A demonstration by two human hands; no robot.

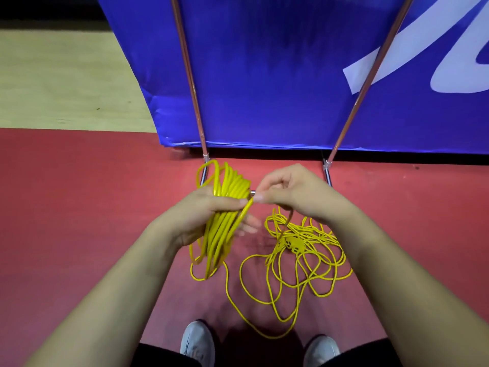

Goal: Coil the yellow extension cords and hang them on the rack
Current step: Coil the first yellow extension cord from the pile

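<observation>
My left hand (pixel 211 215) grips a bundle of coiled yellow extension cord (pixel 225 207), its loops hanging below the palm and sticking up above it. My right hand (pixel 288 193) pinches a strand of the same cord just right of the bundle, at the left thumb. More yellow cord (pixel 299 260) lies in a loose tangle on the red floor under the right hand, with a yellow multi-outlet end (pixel 291 243) in it. One strand trails from the bundle down toward my feet. The metal rack's two slanted poles (pixel 190 75) stand directly ahead.
A blue banner (pixel 277 75) with white lettering hangs behind the rack poles. The rack's feet (pixel 327 173) rest on the red floor (pixel 79 207). Pale wooden flooring (pixel 60 80) lies at the far left. My grey shoes (pixel 197 343) show at the bottom.
</observation>
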